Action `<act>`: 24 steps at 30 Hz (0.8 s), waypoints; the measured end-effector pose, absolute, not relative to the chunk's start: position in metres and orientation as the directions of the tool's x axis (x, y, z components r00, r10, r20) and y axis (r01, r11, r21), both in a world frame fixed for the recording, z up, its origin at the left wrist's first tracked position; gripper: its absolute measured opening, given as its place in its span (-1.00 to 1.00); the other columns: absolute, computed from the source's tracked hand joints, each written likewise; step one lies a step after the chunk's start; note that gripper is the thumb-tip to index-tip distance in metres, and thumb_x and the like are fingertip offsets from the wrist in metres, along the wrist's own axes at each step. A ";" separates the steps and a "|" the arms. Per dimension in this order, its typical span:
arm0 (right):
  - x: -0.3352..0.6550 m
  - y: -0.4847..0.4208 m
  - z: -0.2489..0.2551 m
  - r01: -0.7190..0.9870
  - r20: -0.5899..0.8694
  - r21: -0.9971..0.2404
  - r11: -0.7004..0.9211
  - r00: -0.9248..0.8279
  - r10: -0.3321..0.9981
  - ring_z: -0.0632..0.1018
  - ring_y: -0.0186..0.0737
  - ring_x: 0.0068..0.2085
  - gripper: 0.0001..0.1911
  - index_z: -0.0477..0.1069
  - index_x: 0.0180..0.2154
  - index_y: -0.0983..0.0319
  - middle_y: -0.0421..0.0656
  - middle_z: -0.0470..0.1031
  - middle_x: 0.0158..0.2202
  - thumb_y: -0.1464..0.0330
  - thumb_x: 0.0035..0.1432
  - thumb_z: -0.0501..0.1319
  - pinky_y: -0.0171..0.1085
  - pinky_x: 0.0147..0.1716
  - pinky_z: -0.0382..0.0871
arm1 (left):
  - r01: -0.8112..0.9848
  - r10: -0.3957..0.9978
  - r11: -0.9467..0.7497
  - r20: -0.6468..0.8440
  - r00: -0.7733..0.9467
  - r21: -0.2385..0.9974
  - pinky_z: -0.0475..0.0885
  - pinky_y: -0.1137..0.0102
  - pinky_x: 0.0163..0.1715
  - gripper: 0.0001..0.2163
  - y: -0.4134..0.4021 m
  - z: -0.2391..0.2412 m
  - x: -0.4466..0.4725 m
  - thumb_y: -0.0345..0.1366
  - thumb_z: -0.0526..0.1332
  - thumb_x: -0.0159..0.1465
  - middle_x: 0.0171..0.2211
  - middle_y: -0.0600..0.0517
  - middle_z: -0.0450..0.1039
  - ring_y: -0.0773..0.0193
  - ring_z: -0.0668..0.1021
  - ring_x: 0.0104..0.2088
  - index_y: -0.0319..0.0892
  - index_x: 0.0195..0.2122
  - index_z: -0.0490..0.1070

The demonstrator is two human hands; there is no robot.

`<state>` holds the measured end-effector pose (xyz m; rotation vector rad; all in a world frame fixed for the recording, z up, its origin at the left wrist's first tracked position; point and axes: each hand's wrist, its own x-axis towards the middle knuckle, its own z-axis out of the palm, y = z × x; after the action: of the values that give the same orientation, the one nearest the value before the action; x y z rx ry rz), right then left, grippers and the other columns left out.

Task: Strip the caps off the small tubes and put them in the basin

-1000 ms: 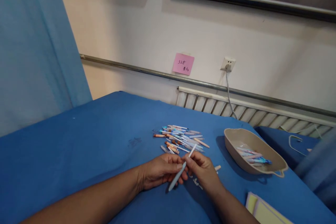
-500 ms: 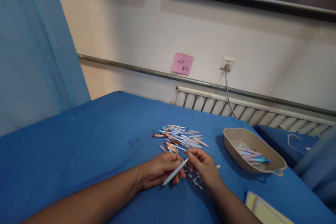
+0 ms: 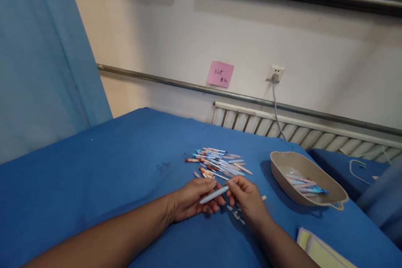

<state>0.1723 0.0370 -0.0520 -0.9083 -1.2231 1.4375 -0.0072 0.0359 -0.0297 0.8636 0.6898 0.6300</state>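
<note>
A light blue pen (image 3: 210,196) lies slantwise between my hands, its rounded end pointing down and left. My right hand (image 3: 249,201) pinches its upper end between thumb and fingertips. Below and beside the pen, my left hand (image 3: 190,203) is curled palm up, with the pen resting against its fingers. A thin dark piece shows by the left fingertips; I cannot make out what it is. Just beyond my hands is a loose pile of pens (image 3: 222,163) in pale blue, white, orange and brown. Small white pieces (image 3: 236,216) lie on the cloth beneath my hands.
A beige basin (image 3: 282,188) holding several pens stands to the right on the blue tablecloth (image 3: 109,167). Pale yellow pieces with lilac edges (image 3: 323,251) lie at the front right. Behind the table are a radiator (image 3: 240,121) and a plugged-in cable (image 3: 275,109).
The pen has been turned: its dark tip pointed down and left before, and now a rounded blue end points there. My right hand stays at the pen's upper end. The view has shifted slightly.
</note>
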 end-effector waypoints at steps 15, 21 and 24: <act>0.184 0.047 -0.053 -0.121 0.107 -0.988 0.095 -0.099 0.989 0.24 -0.45 -0.69 -0.59 0.28 -0.56 0.23 -0.34 0.28 -0.71 0.04 0.03 0.24 -0.43 -0.66 0.09 | -0.182 0.722 0.489 -0.279 0.633 0.853 0.26 0.53 -0.65 -0.67 0.038 -0.036 -0.007 -0.04 0.14 0.23 -0.52 -0.05 0.53 0.36 0.49 -0.62 -0.27 -0.31 0.42; 0.178 0.041 -0.050 -0.083 0.152 -0.987 0.141 -0.150 0.977 0.31 -0.44 -0.67 -0.60 0.35 -0.48 0.25 -0.29 0.35 -0.64 0.02 0.06 0.20 -0.42 -0.66 0.15 | -0.117 0.687 0.446 -0.256 0.680 0.887 0.27 0.55 -0.62 -0.77 0.034 -0.031 -0.010 -0.18 0.29 0.15 -0.50 0.01 0.50 0.41 0.47 -0.60 -0.25 -0.30 0.44; 0.186 0.044 -0.047 -0.122 0.171 -0.979 0.163 -0.060 0.983 0.36 -0.41 -0.63 -0.56 0.40 -0.35 0.24 -0.24 0.41 -0.54 -0.02 0.11 0.12 -0.41 -0.63 0.20 | -0.190 0.725 0.450 -0.232 0.649 0.872 0.31 0.54 -0.55 -0.77 0.039 -0.030 -0.014 -0.19 0.30 0.15 -0.42 -0.02 0.50 0.40 0.50 -0.52 -0.25 -0.26 0.44</act>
<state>0.1863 0.0444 -0.0471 -0.9656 -1.2483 1.1876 -0.0137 0.0388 -0.0299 0.9417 0.6547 0.6181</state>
